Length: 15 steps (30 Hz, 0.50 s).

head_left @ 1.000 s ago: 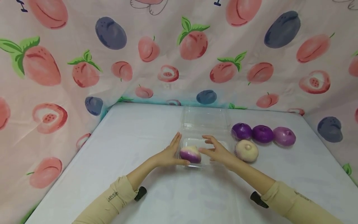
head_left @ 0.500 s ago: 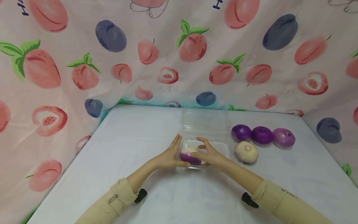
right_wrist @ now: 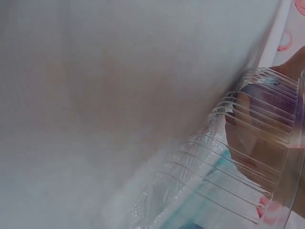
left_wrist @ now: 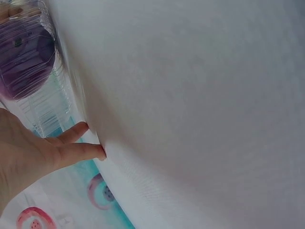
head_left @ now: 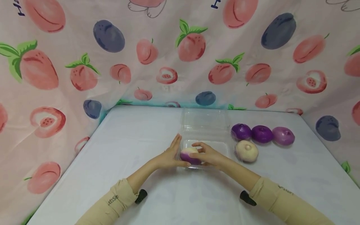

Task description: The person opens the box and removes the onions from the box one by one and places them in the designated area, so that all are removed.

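Observation:
A purple-and-cream onion [head_left: 190, 158] lies at the left end of a clear plastic clamshell box [head_left: 219, 147], whose lid [head_left: 206, 119] is folded back. My right hand [head_left: 212, 157] reaches into the box and grips this onion with curved fingers. Through the ribbed wall in the right wrist view, those fingers [right_wrist: 245, 131] show against its purple side. My left hand [head_left: 168, 157] steadies the box at its left front corner, thumb along the front edge, other fingers straight along the left side. In the left wrist view, two fingertips of the left hand [left_wrist: 28, 160] touch the white tabletop.
Right of the box stand three purple onions in a row: a dark one [head_left: 241, 132], another dark one [head_left: 262, 134] and a lighter one [head_left: 283, 136]. In front of them sits a cream onion [head_left: 247, 151], close to the box. A fruit-print cloth [head_left: 168, 47] hangs behind the white table [head_left: 135, 125].
My right hand has moved left and down onto the onion in the box, and its fingers have closed round it. The left hand has stayed at the box's corner.

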Available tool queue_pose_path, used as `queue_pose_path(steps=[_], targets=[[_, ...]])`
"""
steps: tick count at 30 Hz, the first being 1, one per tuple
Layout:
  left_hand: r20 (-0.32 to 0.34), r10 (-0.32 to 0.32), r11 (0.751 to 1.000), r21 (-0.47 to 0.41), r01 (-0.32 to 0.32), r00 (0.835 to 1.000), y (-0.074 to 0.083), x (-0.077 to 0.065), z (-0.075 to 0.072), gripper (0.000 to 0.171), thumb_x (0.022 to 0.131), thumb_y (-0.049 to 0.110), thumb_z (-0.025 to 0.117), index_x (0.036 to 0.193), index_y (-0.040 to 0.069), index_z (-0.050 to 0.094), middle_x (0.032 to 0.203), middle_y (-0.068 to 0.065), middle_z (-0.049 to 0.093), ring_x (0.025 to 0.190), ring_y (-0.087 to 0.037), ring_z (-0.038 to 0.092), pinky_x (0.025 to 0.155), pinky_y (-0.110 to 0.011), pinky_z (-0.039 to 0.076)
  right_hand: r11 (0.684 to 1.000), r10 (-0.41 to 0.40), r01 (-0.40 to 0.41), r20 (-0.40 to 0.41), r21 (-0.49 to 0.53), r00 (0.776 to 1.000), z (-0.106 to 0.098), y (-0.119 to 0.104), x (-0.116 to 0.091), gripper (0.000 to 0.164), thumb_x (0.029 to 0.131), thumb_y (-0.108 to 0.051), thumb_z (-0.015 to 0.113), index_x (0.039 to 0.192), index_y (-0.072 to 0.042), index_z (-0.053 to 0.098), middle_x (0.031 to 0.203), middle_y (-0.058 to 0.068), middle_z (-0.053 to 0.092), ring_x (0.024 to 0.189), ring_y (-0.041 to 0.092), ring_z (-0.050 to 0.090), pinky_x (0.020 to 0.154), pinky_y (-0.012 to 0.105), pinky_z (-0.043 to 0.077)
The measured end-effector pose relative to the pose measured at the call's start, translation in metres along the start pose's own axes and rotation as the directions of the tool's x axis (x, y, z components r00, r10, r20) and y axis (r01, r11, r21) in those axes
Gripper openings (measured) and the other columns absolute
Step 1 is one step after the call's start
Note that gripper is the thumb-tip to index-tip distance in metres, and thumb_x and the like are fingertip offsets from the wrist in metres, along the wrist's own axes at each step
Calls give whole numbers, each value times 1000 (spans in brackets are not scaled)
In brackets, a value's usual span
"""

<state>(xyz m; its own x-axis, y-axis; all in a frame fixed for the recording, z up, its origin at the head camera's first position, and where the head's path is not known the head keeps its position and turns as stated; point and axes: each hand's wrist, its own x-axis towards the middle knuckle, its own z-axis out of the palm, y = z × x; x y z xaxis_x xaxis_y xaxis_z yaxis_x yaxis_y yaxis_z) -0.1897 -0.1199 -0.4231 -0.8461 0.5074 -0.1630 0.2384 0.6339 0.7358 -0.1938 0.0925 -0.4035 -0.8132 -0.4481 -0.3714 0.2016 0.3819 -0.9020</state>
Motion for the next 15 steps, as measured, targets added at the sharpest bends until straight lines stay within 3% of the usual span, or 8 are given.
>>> queue_pose_path(steps=[4, 15], targets=[[-4, 11, 1000, 4, -11, 1000, -2, 1, -1, 123, 74, 60, 70, 150, 4, -10, 158, -10, -20, 144, -42, 3, 108, -69, 10, 1000, -8, 8, -9, 3, 1000, 0, 1, 3, 60, 88, -30, 65, 137, -4, 41, 131, 24, 48, 104, 25, 58, 80, 34, 52], [11, -9, 1000, 3, 9, 1000, 0, 2, -2, 124, 74, 61, 70, 150, 7, -12, 157, -9, -22, 143, -43, 2, 108, -68, 13, 997, -66, 67, -20, 32, 998, -5, 2, 4, 60, 86, -23, 68, 135, 1, 43, 132, 24, 45, 103, 23, 59, 86, 36, 55]])
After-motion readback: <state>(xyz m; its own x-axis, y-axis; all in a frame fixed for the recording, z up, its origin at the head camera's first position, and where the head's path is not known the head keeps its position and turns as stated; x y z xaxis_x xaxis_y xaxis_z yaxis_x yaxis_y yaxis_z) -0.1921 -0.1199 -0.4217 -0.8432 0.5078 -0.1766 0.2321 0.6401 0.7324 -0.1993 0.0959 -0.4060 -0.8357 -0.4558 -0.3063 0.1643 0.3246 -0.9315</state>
